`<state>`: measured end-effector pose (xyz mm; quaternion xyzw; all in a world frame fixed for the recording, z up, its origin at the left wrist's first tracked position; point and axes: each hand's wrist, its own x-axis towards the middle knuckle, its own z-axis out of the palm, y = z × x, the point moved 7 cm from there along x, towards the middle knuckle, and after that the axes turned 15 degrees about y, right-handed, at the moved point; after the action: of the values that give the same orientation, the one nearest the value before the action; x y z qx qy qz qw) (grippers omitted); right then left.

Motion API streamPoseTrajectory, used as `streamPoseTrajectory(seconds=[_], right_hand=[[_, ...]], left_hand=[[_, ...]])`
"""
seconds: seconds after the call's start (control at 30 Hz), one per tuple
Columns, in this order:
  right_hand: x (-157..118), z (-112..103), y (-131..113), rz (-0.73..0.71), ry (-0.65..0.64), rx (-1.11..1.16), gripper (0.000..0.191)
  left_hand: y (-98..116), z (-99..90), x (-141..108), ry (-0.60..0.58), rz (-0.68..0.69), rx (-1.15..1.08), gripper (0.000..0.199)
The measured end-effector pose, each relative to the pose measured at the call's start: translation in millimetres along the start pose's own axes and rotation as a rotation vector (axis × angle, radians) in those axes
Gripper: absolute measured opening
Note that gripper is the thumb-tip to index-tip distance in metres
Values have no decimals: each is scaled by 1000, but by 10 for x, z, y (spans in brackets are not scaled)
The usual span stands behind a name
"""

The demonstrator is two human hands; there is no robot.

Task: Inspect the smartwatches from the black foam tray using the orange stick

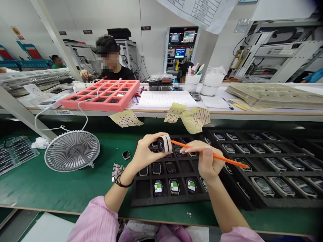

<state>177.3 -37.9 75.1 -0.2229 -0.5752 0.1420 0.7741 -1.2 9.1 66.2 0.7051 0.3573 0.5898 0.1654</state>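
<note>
- Fan (72,151) at left on the green surface (93,185).
- Loose watch (126,155) right of it.
- Left hand (145,149) pinching a pale watch (164,144) above the black tray (166,201).
- Right hand (210,159) gripping an orange stick (227,159), tip at the pale watch.
- Second tray (290,202) at right, holding rows of watches (262,186).

The green surface (101,195) carries a round grey fan (73,150) at its left, with a wire rack (16,153) and a crumpled white wad (40,143) beside it. Near the middle lie a single watch (126,155) and a small heap of metallic pieces (117,171), just left of a black foam tray (142,194) of watches. A further black tray (282,201), also filled with watches, lies to the right
</note>
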Motion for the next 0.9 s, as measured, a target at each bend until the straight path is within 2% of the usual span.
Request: streamPoseTrajectory(seconds=[0.23,0.43,0.57,0.63,0.77,0.9], right_hand=[[-7,28,-10,54,-60,50,40],[-31,62,-6,61,-63,16,40],[-58,167,-16,64,-140,-6,37],[-42,144,-47,62,-97,71,40],[15,-9,-78,47,71,99,38],[26,-13,-50,55,68,43,34]], left_hand=[[55,-8,8,-9,51,61,46],[74,9,-5,-21,87,98,44],[152,88,-51,-98,168,152,43],[168,99,-60,-123,161,154,43],[119,12,-16,-43,65,112,45],[91,-5,-5,-16,46,105,46]])
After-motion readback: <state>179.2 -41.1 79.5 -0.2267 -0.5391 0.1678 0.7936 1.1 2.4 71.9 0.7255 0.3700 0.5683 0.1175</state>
